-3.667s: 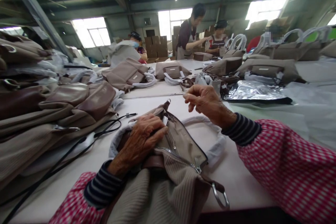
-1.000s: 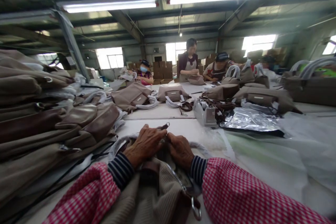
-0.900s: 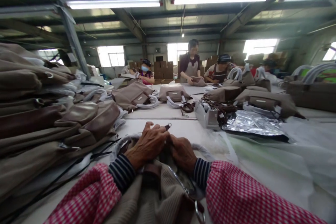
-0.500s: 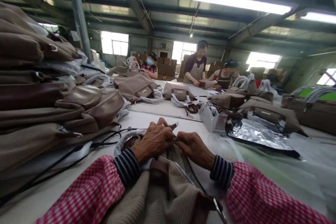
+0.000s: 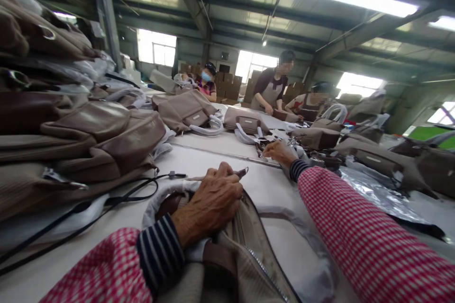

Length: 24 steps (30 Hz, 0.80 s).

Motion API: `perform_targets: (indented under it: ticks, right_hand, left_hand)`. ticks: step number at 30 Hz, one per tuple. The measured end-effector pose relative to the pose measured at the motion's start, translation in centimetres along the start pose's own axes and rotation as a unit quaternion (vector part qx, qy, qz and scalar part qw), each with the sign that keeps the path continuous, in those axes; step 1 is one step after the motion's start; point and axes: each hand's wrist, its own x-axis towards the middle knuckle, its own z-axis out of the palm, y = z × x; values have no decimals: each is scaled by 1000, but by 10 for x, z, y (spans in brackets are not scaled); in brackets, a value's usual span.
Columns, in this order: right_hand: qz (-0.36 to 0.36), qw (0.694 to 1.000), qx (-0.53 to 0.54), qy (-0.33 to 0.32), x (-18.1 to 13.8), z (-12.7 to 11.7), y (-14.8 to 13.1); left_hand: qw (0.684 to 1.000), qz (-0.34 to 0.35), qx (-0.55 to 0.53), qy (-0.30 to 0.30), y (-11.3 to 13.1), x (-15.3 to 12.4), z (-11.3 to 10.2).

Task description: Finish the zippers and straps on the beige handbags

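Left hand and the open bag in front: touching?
Touching. The head view shows the left hand curled over the top edge of the open bag, with no gap visible.

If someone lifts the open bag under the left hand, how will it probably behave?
The bag would probably sag, since its ribbed cloth lies in loose folds near the left hand. It may gape, as the zipper is open. Its handles might slip a little, given their smooth-looking whitish wrap.

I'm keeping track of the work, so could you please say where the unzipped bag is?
In the head view, the unzipped bag lies at bottom centre on the table, under the person's left hand and right of the piled bags.
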Motion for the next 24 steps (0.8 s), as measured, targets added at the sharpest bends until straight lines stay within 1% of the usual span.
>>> perform_targets:
  ticks: [3, 5, 7, 10, 13, 15, 17, 20, 22, 23, 24]
  right_hand:
    - [11, 1000, -12, -23, 13, 25, -2]
    - [17, 1000, -19, -14, 17, 31, -6]
    - [8, 1000, -16, -2, 15, 26, -12]
    - [-27, 1000, 7, -5, 0, 1, -22]
    - [-55, 997, 50, -35, -33, -27, -34]
    - [-66, 992, 90, -61, -64, -35, -44]
    - [-68, 985, 133, -85, -99, -32, -55]
    - [-65, 969, 207, -121, -146, -16, -69]
    - [-63, 947, 275, -156, -166, -9, -72]
    - [-66, 937, 301, -166, -172, -8, -72]
    - [-74, 933, 311, -166, -175, -8, -69]
  left_hand:
    - [1000, -2, -4, 7, -1, -1, 2]
    - [1000, -6, -13, 16, -1, -2, 3]
    - [999, -12, -22, 25, -2, -2, 5]
    - [999, -19, -21, 30, -3, -2, 3]
    - [1000, -22, -13, 18, -2, 1, -2]
    - [1000, -25, -8, -3, 0, 2, -7]
    - [999, -24, -5, -27, 3, 1, -12]
    - [999, -9, -3, -52, 7, -7, -19]
    - [998, -2, -7, -62, 8, -16, -23]
    - [998, -3, -9, -64, 8, -21, -25]
    - [998, -6, -12, -62, 8, -25, -26]
